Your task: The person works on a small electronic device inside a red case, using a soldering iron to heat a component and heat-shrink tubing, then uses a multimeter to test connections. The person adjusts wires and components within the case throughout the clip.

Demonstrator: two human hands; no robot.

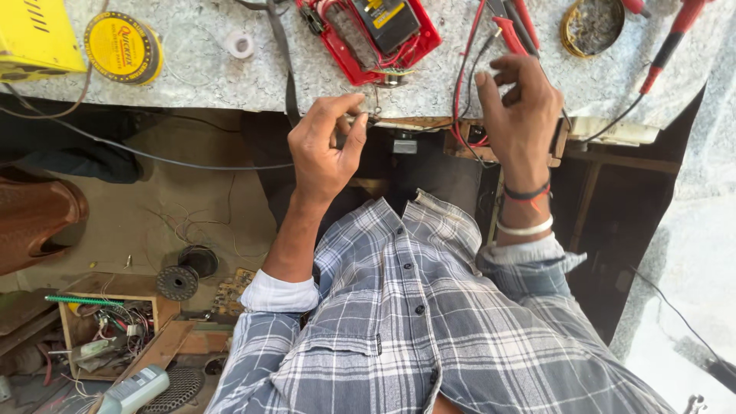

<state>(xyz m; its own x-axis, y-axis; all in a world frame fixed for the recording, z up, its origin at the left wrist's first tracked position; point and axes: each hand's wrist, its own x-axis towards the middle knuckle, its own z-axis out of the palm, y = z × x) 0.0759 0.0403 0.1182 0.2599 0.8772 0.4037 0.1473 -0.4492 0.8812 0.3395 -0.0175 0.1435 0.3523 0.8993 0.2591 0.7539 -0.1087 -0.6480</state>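
My left hand (326, 146) pinches a thin dark tool with a metal tip at the edge of the grey stone counter (230, 80); the tip points right, just below a red open device (368, 34) full of wires. My right hand (521, 107) hovers a little to the right with its fingers curled and apart, holding nothing, close to red and black wires (468, 84) that hang over the counter edge. A red-handled plier (510, 31) lies just above that hand.
A yellow round tin (123, 47), a yellow box (34, 34) and a white tape roll (240, 44) sit at the counter's left. A round metal dish (592, 24) and a red probe (671, 38) lie at the right. Below left, a wooden box of parts (107, 330) stands on the floor.
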